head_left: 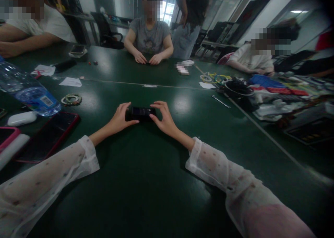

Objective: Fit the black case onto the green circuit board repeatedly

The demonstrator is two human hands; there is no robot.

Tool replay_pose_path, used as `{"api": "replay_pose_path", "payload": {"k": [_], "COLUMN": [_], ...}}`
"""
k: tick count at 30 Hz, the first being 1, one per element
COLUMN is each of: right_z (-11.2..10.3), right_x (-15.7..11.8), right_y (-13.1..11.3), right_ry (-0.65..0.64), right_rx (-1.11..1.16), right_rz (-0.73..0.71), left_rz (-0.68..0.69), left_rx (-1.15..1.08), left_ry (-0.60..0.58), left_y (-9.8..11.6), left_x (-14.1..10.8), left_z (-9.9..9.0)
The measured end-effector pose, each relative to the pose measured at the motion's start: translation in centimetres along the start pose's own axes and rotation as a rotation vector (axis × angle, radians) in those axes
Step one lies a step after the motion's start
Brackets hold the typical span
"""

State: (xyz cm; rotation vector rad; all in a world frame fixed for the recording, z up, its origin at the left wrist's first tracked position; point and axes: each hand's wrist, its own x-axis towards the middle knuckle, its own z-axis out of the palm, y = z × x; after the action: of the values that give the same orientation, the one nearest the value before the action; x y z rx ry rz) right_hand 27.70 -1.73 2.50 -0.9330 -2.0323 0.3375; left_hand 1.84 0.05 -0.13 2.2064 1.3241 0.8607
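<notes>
A small black box-shaped device [142, 112] with a dark screen on its upper face is between my two hands, at or just above the green table. My left hand [120, 118] is curved around its left end, with the fingertips at the far edge and the thumb along the near edge. At the opposite end, my right hand [164, 118] grips it, thumb on the near side and fingers at the back. The exact kind of device is too dark to make out.
To the left are a water bottle [39, 95], a red-edged phone [50, 137], a white case [22, 118] and bracelets [71, 99]. A wrench [220, 101] and piled cables [236, 87] lie right. People sit around the green table [146, 182].
</notes>
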Motion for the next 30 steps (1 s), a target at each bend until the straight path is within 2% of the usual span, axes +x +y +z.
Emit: {"api": "replay_pose_path", "payload": {"k": [5, 13, 20, 26, 30], "right_z": [0.0, 0.0, 0.3, 1.0, 0.9], "right_x": [-0.1, -0.1, -0.1, -0.1, 0.0], "right_y": [0.1, -0.1, 0.3, 2.1, 2.4], "right_ry": [0.035, -0.015, -0.026, -0.148, -0.183], "right_rx": [-0.011, -0.017, -0.062, 0.085, 0.128], "right_rz": [0.078, 0.068, 0.06, 0.136, 0.151], "left_rz": [-0.013, 0.003, -0.01, 0.01, -0.004], "left_rx": [-0.045, -0.007, 0.027, 0.076, 0.067], "left_ry": [-0.036, -0.044, -0.068, -0.058, -0.08], "left_y": [0.3, 1.2, 1.2, 0.8, 1.1], "left_x": [-0.1, -0.1, 0.0, 0.2, 0.2], "left_z": [-0.2, -0.7, -0.6, -0.4, -0.6]}}
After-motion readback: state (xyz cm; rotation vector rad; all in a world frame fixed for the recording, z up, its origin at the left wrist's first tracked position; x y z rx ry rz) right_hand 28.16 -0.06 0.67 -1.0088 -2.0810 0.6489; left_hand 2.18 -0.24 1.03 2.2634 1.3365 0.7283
